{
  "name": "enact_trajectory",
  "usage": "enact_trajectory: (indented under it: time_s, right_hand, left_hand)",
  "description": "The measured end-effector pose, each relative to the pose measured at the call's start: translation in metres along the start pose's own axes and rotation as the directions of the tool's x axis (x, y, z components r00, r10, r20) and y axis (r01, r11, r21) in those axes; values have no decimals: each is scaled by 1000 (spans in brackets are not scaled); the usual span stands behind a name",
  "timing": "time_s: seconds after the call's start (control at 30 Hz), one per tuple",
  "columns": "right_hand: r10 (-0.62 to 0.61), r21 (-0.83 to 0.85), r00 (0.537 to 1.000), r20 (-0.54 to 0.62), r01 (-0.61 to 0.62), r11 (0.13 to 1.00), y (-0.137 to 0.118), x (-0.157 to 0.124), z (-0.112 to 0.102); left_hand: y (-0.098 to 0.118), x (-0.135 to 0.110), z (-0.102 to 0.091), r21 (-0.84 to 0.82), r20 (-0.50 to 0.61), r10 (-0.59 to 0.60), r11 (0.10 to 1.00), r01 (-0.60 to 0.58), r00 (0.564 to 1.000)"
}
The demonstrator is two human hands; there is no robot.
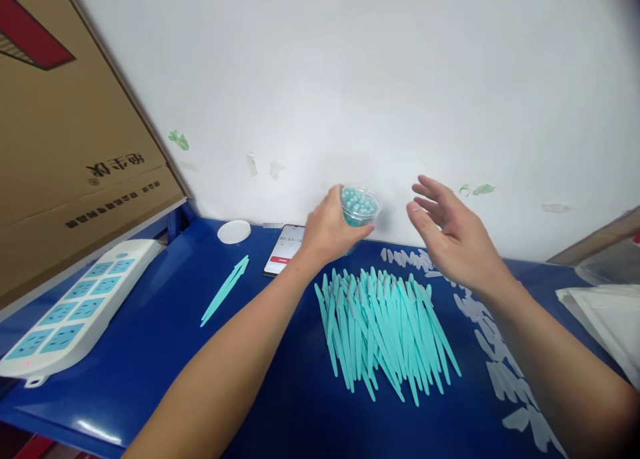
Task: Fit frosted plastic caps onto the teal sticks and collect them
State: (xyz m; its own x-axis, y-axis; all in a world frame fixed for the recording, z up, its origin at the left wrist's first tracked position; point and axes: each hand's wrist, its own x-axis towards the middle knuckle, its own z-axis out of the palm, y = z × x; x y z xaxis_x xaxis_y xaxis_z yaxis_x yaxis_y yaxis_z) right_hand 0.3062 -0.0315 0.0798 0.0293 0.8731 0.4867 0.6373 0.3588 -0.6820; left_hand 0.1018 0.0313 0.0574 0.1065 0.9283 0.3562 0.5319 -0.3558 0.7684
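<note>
Brown cardboard makes a big box [95, 112] at the far left. Below it, a white power strip [90, 309] with blue sockets lies on the shiny blue table [155, 359]. Next come a round white lid [234, 231] and two thin green sticks [224, 292] lying together, their top ends leaning to the right. A phone [278, 251] lies beside them, partly behind the left arm.

Then comes the left hand [329, 229]. It is wrapped around a clear tub [369, 213], thumb in front, and holds it tight. The tub is just by the white wall [350, 79], past the pile of green sticks [385, 332]. I can't tell if its bottom touches the table. Little blue and white beads [357, 201] fill it.

The tub is to the left of the right hand [453, 235], and the left hand is the nearer one, since it is on it. The right hand is empty, its thumb and fingers spread apart, pointing toward the tub but not touching it. The tub's mouth faces up, so its middle line goes up and down, maybe with a little lean.

White see-through bits [495, 339] lie under and past the right arm. White bags [607, 322] are at the far right.
</note>
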Motion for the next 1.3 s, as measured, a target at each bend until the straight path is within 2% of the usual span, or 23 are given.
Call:
enact_trajectory:
  time_s: [0.1, 0.17, 0.4, 0.53, 0.73, 0.87, 0.93, 1.0, 1.03, 1.1, 1.13, 1.2, 1.23, 1.3]
  right_hand:
    - [126, 91, 992, -1, -125, 988, 6, -7, -3]
    - [162, 132, 987, 19, -163, 978, 8, -8, 1]
    - [180, 145, 976, 125, -198, 969, 2, -5, 13]
    - [183, 151, 975, 128, -202, 968, 6, -10, 10]
    - [175, 143, 979, 103, -189, 972, 10, -18, 4]
    - [176, 127, 974, 144, -195, 973, 8, -24, 1]
    - [182, 86, 967, 180, -200, 976, 4, -28, 0]
    - [174, 39, 957, 233, -188, 981, -3, -32, 0]
    - [165, 21, 948, 272, -177, 984, -9, -35, 1]
    - [136, -1, 916, 377, -146, 989, -22, -40, 5]
    - [114, -9, 893, 436, -122, 993, -30, -43, 9]
    - [49, -27, 827, 560, -40, 999, -46, -49, 23]
    - [13, -41, 783, 622, 17, 999, -54, -52, 32]
    - [-59, -62, 669, 741, 157, 986, -68, -58, 56]
  left_hand:
    - [0, 1, -17, -73, -10, -14, 997, 13, 1000]
    - [-5, -1, -24, -139, 12, -19, 990, 20, 1000]
    - [-23, 6, -16, -271, 29, -6, 963, 13, 1000]
    - [-29, 13, -10, -241, 15, 5, 970, -1, 1000]
    - [-27, 13, 1, -97, 40, 7, 995, -3, 999]
    - [-26, 15, 12, -53, 72, -4, 999, 8, 997]
    - [-24, 17, 10, -48, 98, -10, 999, 15, 995]
    - [-22, 17, -7, -51, 118, -25, 998, 31, 993]
    - [-21, 14, -21, -54, 115, -36, 998, 42, 993]
    - [-22, 0, -60, -47, 72, -69, 996, 72, 995]
    - [-24, -11, -83, -16, 13, -93, 996, 93, 996]
    - [-32, -40, -126, 225, -81, -162, 958, 177, 983]
    - [-39, -56, -146, 373, -156, -221, 889, 265, 963]
    - [-55, -89, -174, 466, -184, -315, 806, 365, 931]
